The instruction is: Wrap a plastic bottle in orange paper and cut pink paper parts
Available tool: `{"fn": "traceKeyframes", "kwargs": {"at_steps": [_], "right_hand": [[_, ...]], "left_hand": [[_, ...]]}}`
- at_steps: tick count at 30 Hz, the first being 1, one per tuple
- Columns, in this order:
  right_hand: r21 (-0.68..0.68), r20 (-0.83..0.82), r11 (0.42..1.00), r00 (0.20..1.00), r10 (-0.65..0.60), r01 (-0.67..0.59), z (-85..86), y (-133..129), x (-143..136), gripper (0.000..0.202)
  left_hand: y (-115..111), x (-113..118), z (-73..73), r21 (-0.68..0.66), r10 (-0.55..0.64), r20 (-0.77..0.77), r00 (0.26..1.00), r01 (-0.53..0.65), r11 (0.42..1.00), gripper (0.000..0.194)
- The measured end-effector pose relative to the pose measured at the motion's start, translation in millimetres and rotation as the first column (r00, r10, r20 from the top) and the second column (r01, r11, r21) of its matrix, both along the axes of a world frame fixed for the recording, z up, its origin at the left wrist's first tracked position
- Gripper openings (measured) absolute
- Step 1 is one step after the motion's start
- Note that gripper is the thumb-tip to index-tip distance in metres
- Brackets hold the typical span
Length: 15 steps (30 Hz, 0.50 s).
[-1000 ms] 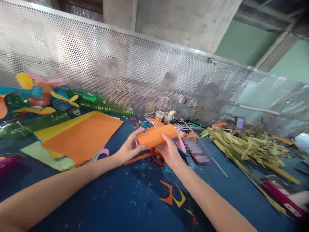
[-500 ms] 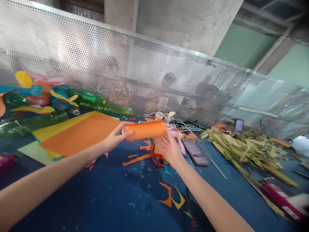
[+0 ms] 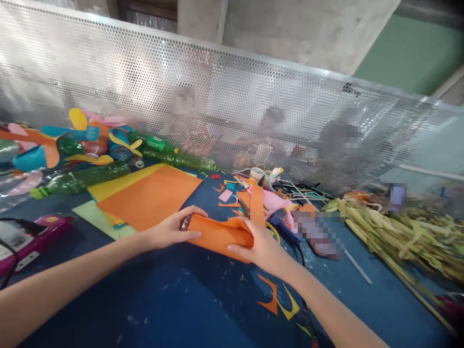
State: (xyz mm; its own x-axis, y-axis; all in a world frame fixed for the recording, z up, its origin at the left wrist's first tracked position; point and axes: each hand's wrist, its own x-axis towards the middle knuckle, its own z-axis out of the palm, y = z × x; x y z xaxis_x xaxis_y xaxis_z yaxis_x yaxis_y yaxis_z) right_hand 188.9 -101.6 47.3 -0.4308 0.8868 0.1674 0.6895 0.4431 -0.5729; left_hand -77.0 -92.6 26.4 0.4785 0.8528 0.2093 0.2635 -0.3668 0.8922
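An orange sheet (image 3: 217,238) is wrapped around a clear plastic bottle (image 3: 186,222), whose end shows at the left. My left hand (image 3: 177,226) grips that left end, thumb in front and fingers behind. My right hand (image 3: 255,246) is closed on the right end of the wrapped bottle, its thumb pressing the front. Along the top the orange sheet bulges and stands a little away from the bottle. The bottle's right end is hidden by my right hand.
Coloured sheets (image 3: 148,198) and green bottles (image 3: 87,178) lie at the left. Behind my right hand are paper scraps (image 3: 226,195), a blue glue gun (image 3: 284,226) and a phone (image 3: 321,237). Dry husks (image 3: 395,237) lie right; a perforated metal screen (image 3: 232,96) stands behind.
The wrapped bottle has come lower and nearer. My right hand, open beneath its right end before, has taken hold of it. The view has turned left.
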Motion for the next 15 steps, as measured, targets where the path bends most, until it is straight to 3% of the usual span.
{"fn": "traceKeyframes", "kwargs": {"at_steps": [5, 11, 15], "right_hand": [[-0.016, -0.048, 1.0, 0.999, -0.022, 0.021, -7.3, -9, -11, 0.058], [-0.056, -0.019, 0.998, 0.999, -0.043, 0.041, -12.5, -10, -8, 0.058], [-0.053, 0.018, 0.998, 0.999, -0.038, 0.039, -11.2, -9, -8, 0.058]], "left_hand": [[-12, 2, -5.4, -0.179, -0.036, 0.21, 0.977, 0.074, 0.981, 0.043], [-15, 3, -10.8, -0.124, 0.094, 0.073, 0.993, -0.085, 0.989, 0.033], [-13, 4, -15.3, -0.129, 0.099, 0.065, 0.993, -0.09, 0.988, 0.033]]}}
